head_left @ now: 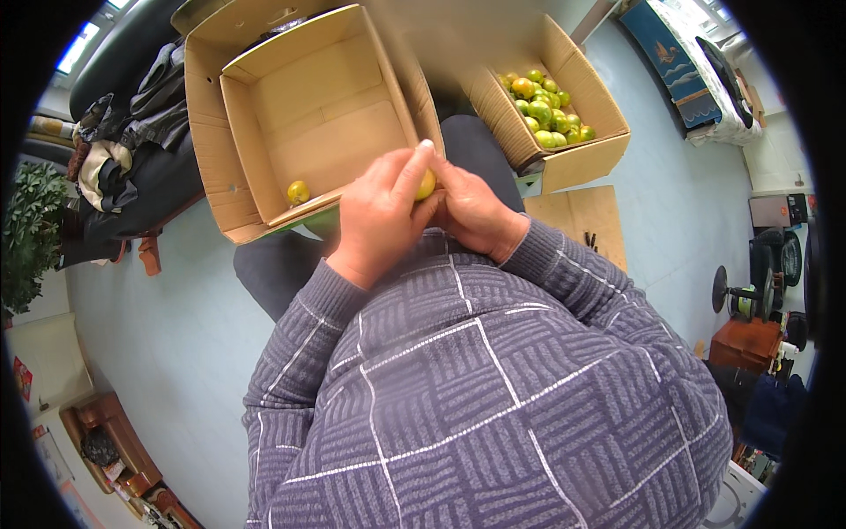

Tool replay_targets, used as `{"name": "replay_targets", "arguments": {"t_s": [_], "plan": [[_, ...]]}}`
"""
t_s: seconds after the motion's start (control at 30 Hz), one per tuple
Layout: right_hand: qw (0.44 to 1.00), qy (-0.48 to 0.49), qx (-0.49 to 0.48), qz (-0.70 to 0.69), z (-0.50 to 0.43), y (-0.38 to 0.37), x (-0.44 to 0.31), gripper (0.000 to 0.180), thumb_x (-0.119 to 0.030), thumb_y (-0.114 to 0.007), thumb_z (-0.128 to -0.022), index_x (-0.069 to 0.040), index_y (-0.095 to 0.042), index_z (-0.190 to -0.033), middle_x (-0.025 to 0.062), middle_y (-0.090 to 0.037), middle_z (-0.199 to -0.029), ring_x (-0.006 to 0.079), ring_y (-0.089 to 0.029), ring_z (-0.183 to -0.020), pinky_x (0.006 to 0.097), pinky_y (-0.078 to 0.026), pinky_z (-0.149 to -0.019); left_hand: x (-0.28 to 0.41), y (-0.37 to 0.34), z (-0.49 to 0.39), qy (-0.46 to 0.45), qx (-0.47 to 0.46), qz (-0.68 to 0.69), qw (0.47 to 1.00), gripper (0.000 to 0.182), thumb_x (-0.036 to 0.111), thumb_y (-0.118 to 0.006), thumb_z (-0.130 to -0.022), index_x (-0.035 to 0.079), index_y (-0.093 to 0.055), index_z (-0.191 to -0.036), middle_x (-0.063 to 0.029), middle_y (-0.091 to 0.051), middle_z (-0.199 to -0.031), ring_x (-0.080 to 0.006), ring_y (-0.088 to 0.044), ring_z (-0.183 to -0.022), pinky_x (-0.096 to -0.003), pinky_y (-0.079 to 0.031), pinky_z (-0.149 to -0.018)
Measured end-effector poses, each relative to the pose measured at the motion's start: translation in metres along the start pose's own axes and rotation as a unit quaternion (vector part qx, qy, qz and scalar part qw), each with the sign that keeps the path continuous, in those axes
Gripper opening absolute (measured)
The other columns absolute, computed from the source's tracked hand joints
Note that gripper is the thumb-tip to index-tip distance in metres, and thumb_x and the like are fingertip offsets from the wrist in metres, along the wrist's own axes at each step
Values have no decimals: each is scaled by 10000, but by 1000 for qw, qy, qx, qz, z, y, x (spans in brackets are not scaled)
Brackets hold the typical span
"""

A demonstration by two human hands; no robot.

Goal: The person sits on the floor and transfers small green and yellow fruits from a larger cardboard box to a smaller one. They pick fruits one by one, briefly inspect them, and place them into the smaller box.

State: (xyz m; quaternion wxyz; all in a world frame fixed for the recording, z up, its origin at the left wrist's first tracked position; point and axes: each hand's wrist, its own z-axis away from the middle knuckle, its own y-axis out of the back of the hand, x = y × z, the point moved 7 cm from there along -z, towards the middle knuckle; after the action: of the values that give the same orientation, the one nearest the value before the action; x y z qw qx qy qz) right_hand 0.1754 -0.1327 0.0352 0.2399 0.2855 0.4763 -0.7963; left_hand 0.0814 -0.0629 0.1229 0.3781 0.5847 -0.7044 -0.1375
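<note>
Between my two hands, close to the near right corner of the open cardboard box (310,36), is a round yellow fruit (425,186). My left hand (383,205) covers its left side, fingers pointing forward. On the other side, my right hand (476,211) curls around it, and the fingertips of both hands meet above. Most of the fruit is hidden by the fingers. One yellow-green fruit (299,192) lies in the box's near left corner. A second cardboard box (588,99) at the right holds several green and orange fruits (540,111).
A flat board (581,215) with small dark items (590,239) lies on the floor right of my legs. Dark clothing (158,99) is heaped on a black sofa (152,178) at left, near a leafy plant (30,231). A fan (743,291) stands far right.
</note>
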Motion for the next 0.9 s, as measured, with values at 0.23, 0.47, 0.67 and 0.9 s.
{"name": "replay_targets", "arguments": {"t_s": [0.23, 0.47, 0.67, 0.9], "plan": [[961, 14, -107, 257, -18, 9, 9, 555, -485, -488, -1202, -11, -765, -1285, 71, -800, -1155, 150, -721, -1002, 332, -587, -897, -49, 8, 16, 96, -20, -38, 994, 374, 170, -847, -912, 69, -725, -1250, -144, -745, -1125, -392, -765, -950, -462, -632, -800], [905, -37, -123, 406, -29, 37, 33, 466, -405, -632, -1162, 17, -828, -1130, 98, -824, -1042, 170, -741, -966, 346, -596, -917, -144, 9, 45, 306, -238, -124, 913, 223, 330, -750, -959, 123, -771, -1041, -177, -783, -1067, -429, -750, -993, -531, -603, -856], [914, -46, -120, 386, -32, 40, 38, 443, -381, -635, -1164, 24, -814, -1159, 80, -819, -1064, 168, -743, -984, 350, -603, -918, -156, 7, 62, 333, -184, -87, 921, 251, 287, -716, -968, 86, -793, -1096, -192, -788, -1123, -417, -747, -1052, -484, -596, -903], [868, 25, -129, 479, -26, 34, 27, 437, -366, -663, -1143, 45, -800, -1193, 99, -822, -1066, 161, -741, -1002, 360, -595, -926, -157, 6, 67, 364, -195, -104, 905, 319, 311, -691, -980, 94, -802, -1184, -173, -786, -1226, -415, -731, -1154, -480, -586, -984]]}}
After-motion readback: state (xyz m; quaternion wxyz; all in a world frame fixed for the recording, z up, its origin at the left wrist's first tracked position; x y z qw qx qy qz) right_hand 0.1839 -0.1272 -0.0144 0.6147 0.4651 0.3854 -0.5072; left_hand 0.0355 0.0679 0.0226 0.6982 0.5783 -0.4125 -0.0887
